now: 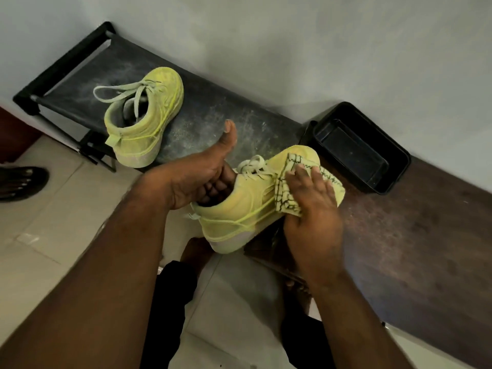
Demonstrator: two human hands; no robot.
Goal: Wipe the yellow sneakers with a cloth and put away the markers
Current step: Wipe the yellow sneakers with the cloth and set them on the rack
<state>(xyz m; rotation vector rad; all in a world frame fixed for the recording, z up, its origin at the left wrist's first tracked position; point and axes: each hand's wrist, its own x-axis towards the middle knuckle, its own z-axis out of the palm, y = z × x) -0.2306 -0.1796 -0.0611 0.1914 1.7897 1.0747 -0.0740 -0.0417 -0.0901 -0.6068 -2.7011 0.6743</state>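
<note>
Head view has my left hand (197, 179) with its fingers curled inside the collar of the near sneaker (239, 206), thumb up, while my right hand (311, 198) presses the cloth (290, 179) flat on its side; the shoe's long axis runs toe away to the right. The other sneaker (143, 115) sits on the rack (213, 115), nearer my left; the black tray (356, 147) looks empty, no markers visible.

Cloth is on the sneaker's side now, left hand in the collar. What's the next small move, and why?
Probably sweep the cloth forward toward the toe. The right hand presses it flat against the held sneaker, and the left hand, fingers inside the collar, steadies it. The other sneaker sits unwiped-looking on the dusty rack, so it likely comes afterward.
</note>
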